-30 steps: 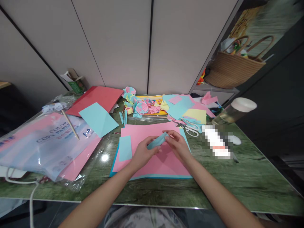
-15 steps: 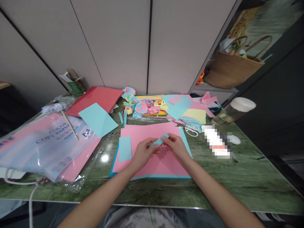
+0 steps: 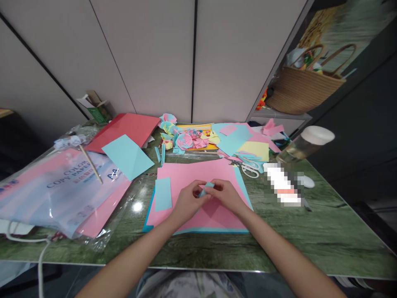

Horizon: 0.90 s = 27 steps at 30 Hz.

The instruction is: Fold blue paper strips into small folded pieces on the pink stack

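Note:
Between my two hands is a narrow folded strip of light-blue paper (image 3: 206, 189), held a little above a pink sheet (image 3: 204, 217). My left hand (image 3: 190, 200) is closed on the strip's left part, thumb along its near side. Closed on the strip's right part is my right hand (image 3: 228, 196), its fingertips nearly meeting those of the left. The fingers hide much of the strip. Left of my hands, a light-blue paper rectangle (image 3: 163, 194) lies flat on the pink sheet. Blue sheets show under the pink one's edges.
Paper flowers (image 3: 184, 141) and white-handled scissors (image 3: 249, 169) lie beyond the sheets. A bottle (image 3: 302, 145) stands at the right, near a blurred-out item (image 3: 283, 186). At the left are a copy-paper bag (image 3: 62, 194), a wooden stick (image 3: 91, 164) and a red sheet (image 3: 127, 128).
My right hand has moved slightly left and down along the strip, closer to my left hand. Less of the blue strip shows now.

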### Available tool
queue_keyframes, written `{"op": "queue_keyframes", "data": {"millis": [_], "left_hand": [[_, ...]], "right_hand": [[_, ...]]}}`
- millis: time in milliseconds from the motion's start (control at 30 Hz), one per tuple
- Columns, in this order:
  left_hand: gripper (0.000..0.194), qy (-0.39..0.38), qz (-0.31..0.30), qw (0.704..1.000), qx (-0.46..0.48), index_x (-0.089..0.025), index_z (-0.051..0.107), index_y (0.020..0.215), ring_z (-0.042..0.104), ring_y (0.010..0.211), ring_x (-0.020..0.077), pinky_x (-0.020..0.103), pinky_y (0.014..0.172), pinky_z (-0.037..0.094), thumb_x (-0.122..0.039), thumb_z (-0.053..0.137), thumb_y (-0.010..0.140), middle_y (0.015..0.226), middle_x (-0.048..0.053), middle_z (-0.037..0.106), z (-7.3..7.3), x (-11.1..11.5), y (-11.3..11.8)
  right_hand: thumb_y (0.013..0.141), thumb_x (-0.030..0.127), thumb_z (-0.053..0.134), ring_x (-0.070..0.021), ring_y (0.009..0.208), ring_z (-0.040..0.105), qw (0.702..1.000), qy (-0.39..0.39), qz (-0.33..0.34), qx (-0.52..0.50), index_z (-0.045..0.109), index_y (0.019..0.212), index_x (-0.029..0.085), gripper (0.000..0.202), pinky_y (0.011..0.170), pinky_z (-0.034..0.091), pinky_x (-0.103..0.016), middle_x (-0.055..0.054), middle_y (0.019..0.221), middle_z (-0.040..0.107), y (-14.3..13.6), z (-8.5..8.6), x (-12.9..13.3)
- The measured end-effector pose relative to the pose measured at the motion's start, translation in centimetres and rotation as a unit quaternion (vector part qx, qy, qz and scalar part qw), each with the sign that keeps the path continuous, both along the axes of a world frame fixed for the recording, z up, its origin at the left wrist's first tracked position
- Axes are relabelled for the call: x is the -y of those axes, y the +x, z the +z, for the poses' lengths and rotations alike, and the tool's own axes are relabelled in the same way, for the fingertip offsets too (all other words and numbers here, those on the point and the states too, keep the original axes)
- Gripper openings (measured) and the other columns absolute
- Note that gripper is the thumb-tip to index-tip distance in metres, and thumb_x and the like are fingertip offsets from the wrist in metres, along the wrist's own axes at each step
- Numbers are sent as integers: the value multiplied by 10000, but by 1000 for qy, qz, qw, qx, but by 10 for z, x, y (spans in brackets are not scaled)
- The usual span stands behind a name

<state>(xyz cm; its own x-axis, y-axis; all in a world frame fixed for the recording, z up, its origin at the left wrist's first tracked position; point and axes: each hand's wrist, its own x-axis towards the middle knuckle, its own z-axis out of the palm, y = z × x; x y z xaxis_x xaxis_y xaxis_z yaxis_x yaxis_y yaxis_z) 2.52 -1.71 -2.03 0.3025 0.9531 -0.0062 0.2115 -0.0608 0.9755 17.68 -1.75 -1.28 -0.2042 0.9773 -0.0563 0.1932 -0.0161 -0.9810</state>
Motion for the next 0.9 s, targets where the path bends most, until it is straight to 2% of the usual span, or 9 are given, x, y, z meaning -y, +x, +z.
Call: {"op": "queue_keyframes", "data": {"millis": [100, 267, 500, 667, 900], "left_hand": [[324, -3, 3, 1000, 11, -183, 565, 939, 473, 554, 98, 208, 522, 344, -299, 608, 639, 574, -43, 499, 1, 0, 0], [352, 8, 42, 999, 11, -182, 582, 918, 428, 521, 86, 199, 491, 312, -351, 641, 615, 548, -50, 457, 1, -2, 1], [354, -7, 18, 999, 29, -186, 561, 941, 505, 577, 110, 213, 530, 350, -344, 637, 634, 598, -33, 534, 2, 0, 1], [340, -7, 12, 999, 29, -189, 546, 940, 520, 611, 113, 216, 559, 370, -322, 635, 640, 623, -30, 530, 3, 1, 1], [503, -7, 40, 996, 78, -221, 402, 984, 508, 597, 72, 192, 545, 381, -248, 693, 575, 772, -37, 499, 4, 3, 3]], "right_hand": [[688, 369, 568, -105, 546, 460, 1000, -1, -4, -12, 567, 646, 170, 203, 536, 356, -230, 24, 564, 533, -1, 2, 1], [663, 411, 586, -105, 516, 470, 996, -34, -62, -60, 558, 606, 170, 248, 522, 361, -237, 24, 545, 535, -1, 0, -1], [668, 383, 598, -104, 531, 466, 996, -4, -80, -44, 574, 593, 164, 232, 527, 358, -236, 15, 549, 532, 2, 0, -1], [670, 379, 599, -102, 512, 466, 995, -9, -85, -49, 565, 591, 166, 230, 515, 362, -235, 11, 552, 551, 1, 3, 0], [661, 396, 601, -92, 490, 439, 993, 7, -104, -51, 545, 571, 162, 257, 496, 337, -223, 27, 513, 513, 4, 4, 0]]}}
